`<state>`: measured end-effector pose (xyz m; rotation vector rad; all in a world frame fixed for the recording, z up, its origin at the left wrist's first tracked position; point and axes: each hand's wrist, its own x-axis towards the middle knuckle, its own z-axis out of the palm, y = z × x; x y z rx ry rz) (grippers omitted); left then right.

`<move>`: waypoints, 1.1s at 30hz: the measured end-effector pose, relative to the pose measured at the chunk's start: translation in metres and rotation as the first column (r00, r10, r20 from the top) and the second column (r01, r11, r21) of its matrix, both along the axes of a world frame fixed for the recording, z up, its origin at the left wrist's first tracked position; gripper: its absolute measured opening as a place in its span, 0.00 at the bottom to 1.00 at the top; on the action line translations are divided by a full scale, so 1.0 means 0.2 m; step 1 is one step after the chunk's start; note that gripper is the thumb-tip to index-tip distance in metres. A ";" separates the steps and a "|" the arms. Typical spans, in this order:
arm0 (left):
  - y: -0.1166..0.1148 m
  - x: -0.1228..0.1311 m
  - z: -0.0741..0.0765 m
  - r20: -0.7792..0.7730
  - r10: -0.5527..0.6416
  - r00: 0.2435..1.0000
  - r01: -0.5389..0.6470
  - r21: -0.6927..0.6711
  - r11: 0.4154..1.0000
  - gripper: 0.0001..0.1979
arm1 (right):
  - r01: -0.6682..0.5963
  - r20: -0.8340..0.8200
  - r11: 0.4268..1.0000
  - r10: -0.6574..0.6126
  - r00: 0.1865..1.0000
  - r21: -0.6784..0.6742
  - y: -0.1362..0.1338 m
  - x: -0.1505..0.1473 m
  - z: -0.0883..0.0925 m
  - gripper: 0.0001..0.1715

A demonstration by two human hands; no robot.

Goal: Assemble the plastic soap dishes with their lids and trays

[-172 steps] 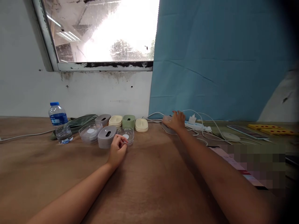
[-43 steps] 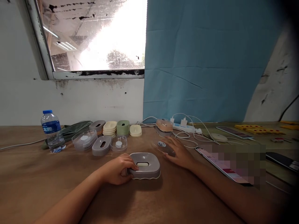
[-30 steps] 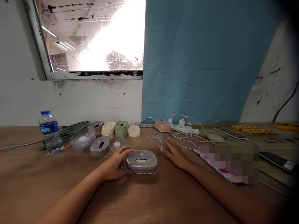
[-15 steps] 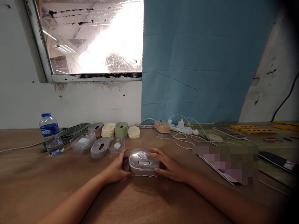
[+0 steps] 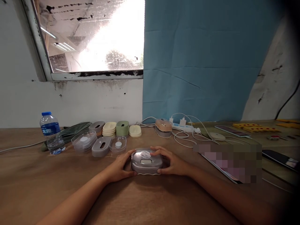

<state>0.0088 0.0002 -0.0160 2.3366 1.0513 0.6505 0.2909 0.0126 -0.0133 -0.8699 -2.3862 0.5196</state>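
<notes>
A grey oval box with a clear plastic cover and a round silvery sticker sits on the table in front of me. Its top has an oblong slot with something pale inside. My left hand grips the left end, thumb at the lower front corner and fingers around the far side. On the right end, my right hand is closed around the box, with its thumb low at the front and its fingers over the top edge.
Behind the box stand clear lids, a grey slotted piece, cream pieces and green pieces. A water bottle is at left. A tan-and-grey box, power strip, cables and phones lie at right.
Both hands have closed in on the box; the left hand, which stood slightly apart at the fingertips, now presses its side. The view has shifted slightly.
</notes>
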 end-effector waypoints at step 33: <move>0.01 -0.01 0.02 0.036 0.207 0.978 -0.206 0.357 0.911 0.22 | 0.426 0.334 0.722 -0.654 0.679 0.546 0.37 -0.10 0.01 0.32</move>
